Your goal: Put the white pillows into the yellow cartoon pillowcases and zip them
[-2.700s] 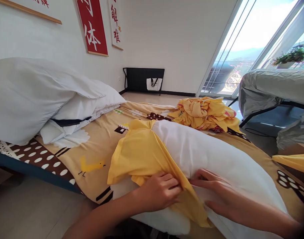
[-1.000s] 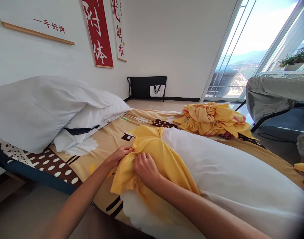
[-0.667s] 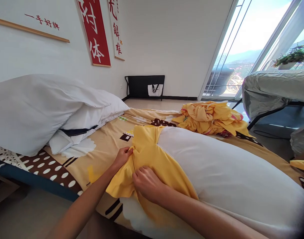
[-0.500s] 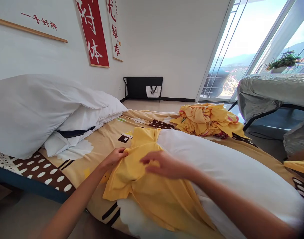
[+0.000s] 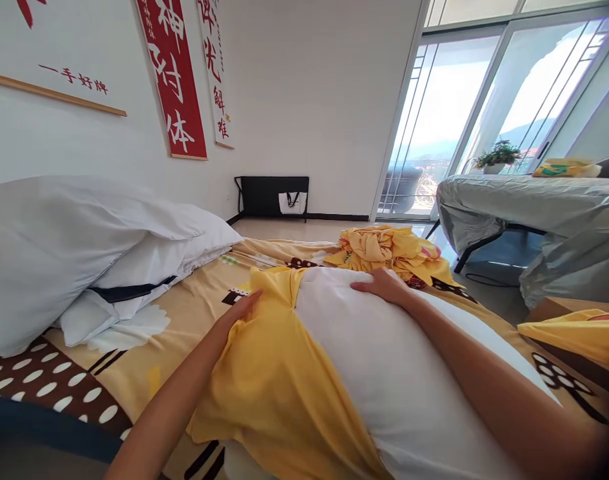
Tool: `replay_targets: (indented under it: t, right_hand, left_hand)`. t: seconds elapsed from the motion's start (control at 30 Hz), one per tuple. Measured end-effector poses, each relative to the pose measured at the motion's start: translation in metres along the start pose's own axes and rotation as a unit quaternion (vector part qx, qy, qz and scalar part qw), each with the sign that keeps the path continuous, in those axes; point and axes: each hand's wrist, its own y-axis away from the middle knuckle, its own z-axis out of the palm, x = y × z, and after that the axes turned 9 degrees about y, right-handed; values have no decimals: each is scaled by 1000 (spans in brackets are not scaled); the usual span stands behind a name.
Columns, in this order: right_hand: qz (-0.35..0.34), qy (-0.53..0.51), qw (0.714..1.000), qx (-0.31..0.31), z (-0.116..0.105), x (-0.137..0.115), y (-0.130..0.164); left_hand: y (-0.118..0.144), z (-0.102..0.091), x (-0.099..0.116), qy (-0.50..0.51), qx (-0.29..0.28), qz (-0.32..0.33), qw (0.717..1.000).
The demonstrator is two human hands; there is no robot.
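Note:
A plump white pillow (image 5: pixel 344 333) lies across the bed, its left end inside a yellow pillowcase (image 5: pixel 274 373). My left hand (image 5: pixel 245 308) is closed on the pillowcase near its far left side, with some fingertips hidden by the cloth. Over the pillow's far edge, to the right of the case opening, my right hand (image 5: pixel 387 287) grips the white pillow, thumb on top and fingers partly out of sight. The yellow cloth spreads loosely toward the near edge of the bed.
White pillows (image 5: pixel 84 233) are piled at the left. A bundle of yellow bedding (image 5: pixel 384 247) lies at the far end of the patterned bed sheet (image 5: pixel 194 300). To the right stand a plastic-covered table (image 5: pixel 514 190) and a cardboard box with yellow cloth (image 5: pixel 579 333).
My right hand has moved from above the yellow pillowcase to the pillow's far edge. The case now covers the pillow's left end more fully and looks fuller. The view has tilted up and turned right.

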Motion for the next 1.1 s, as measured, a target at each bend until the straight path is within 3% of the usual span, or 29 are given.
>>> replay_targets:
  t: [0.1,0.2,0.3,0.37,0.43,0.5,0.6,0.67,0.73,0.8,0.97,1.1]
  right_hand:
    - [-2,50,993,104,-58,-8,36]
    - [-41,137,945,295,-104,-6,80]
    - [-103,183,865,455,-108,5,110]
    - [-149,200,840,481,-88,14,117]
    - [-199,201,849,446,-64,20,117]
    - [-249,180,879,365,-50,20,113]
    - [-259,141,922,251,-62,4,108]
    - [-212,134,935,249,-83,-17,105]
    - [-172,127,938,273,-104,-41,99]
    - [-190,102,942,259,-115,-65,88]
    - [-310,-7,950,26,-109,-91,52]
    - [-385,-67,914,-105,-99,-88,35]
  left_hand:
    - [-10,28,27,23,-9,92,995]
    - [-6,40,70,42,-17,188,981]
    - [8,40,105,-2,-32,283,959]
    - [20,40,112,-53,-51,318,945]
    - [30,41,104,-107,-55,328,937]
    - [37,44,87,-154,-23,340,927]
    - [46,49,61,-165,74,378,908]
    - [53,53,51,-160,126,408,890]
    - [63,60,47,-165,161,435,871]
    - [74,66,47,-164,189,461,852]
    - [89,65,48,-122,223,487,835]
    - [84,51,47,-6,157,450,879]
